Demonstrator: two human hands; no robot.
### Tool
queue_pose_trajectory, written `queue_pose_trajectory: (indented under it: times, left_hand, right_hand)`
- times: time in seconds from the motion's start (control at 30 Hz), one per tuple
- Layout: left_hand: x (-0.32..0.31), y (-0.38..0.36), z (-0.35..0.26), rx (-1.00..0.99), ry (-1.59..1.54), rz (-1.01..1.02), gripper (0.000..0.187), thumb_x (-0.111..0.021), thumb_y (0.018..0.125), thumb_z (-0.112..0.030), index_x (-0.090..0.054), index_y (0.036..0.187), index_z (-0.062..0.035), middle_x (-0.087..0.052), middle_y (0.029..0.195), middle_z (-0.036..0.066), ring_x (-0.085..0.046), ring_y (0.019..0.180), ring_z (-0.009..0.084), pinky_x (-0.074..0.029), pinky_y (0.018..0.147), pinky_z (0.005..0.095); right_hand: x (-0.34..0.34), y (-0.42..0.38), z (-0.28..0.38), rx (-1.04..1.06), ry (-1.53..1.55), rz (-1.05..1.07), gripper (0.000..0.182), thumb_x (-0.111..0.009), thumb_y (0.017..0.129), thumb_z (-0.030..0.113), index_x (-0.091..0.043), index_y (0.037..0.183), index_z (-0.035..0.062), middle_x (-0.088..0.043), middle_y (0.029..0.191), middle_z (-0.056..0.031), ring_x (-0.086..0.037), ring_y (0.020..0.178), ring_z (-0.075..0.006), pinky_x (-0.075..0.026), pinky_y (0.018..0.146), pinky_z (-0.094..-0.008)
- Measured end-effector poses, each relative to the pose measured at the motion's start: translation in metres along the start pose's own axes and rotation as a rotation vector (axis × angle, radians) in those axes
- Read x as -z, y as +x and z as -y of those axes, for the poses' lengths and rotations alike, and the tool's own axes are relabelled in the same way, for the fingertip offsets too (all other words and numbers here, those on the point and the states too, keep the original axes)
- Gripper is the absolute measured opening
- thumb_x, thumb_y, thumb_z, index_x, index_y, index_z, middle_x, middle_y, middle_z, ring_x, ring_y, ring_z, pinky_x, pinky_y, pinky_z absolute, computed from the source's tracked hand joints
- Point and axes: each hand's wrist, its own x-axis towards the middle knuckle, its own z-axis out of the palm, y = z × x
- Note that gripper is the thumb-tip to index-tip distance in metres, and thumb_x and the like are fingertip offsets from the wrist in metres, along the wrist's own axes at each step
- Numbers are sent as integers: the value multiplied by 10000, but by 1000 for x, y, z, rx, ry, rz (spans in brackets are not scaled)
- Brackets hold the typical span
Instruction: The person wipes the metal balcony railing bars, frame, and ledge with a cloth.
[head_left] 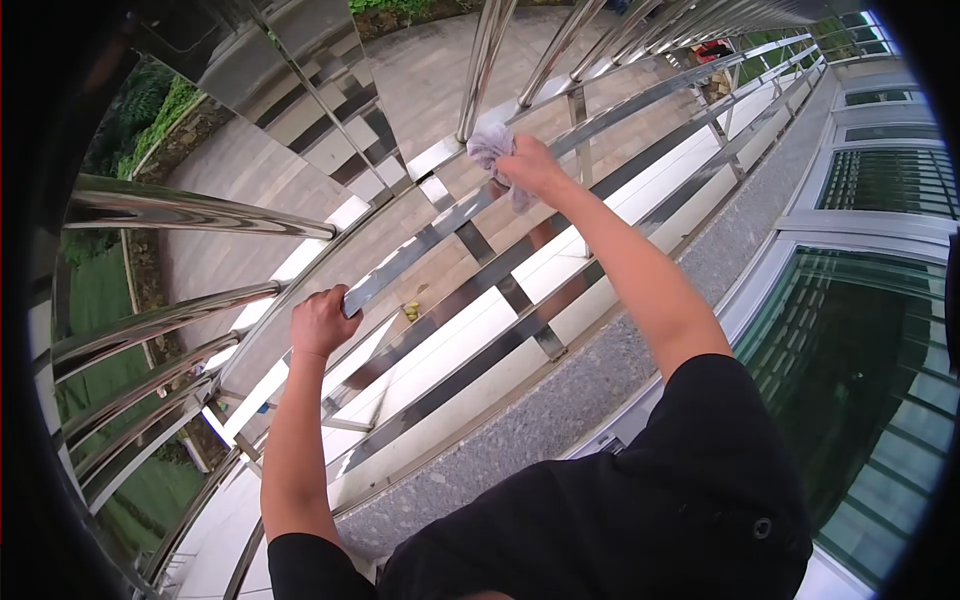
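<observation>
My left hand (324,319) is closed around a shiny flat metal rail (400,262) at its left part, knuckles up. Further along, my right hand (533,170) grips a crumpled pale lilac cloth (490,147). Part of the cloth hangs below the fingers, over the same rail. Just beyond the cloth, the foot of an upright polished metal bar (478,85) meets the frame. The palms and the undersides of both hands are hidden.
Polished round bars (200,210) stick outward on the left. Lower rails (520,300) run parallel beneath my arms. A grey stone ledge (500,425) lies close to my body, with glass windows (850,370) at right. Paving (420,60) and green grass (165,505) show far below.
</observation>
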Motion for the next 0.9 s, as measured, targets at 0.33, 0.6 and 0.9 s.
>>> queue_pose_trajectory:
  times: [0.33, 0.6, 0.9]
  left_hand:
    - [-1, -1, 5, 4, -14, 33, 264, -675, 682, -283, -633, 904, -145, -631, 681, 43, -632, 666, 263, -509, 594, 402]
    - [-4, -3, 8, -20, -29, 2, 206, -657, 688, -266, -615, 840, -134, -629, 690, 50, -634, 670, 276, -512, 582, 410]
    - [-8, -4, 11, -52, -18, -36, 176, -636, 707, -261, -612, 819, -127, -639, 709, 75, -636, 683, 292, -514, 590, 423]
  right_hand:
    - [-13, 45, -1, 503, -591, -230, 345, -525, 806, 116, -608, 1141, 123, -537, 1244, -27, -462, 1196, -254, -409, 895, -404]
    - [-39, 31, -13, 395, -959, -317, 357, -489, 848, 144, -574, 1182, 53, -473, 1349, -34, -376, 1302, -254, -383, 938, -425]
    - [-62, 6, 2, 366, -1126, -314, 341, -507, 832, 127, -608, 1114, -36, -471, 1315, -152, -420, 1214, -333, -385, 952, -412]
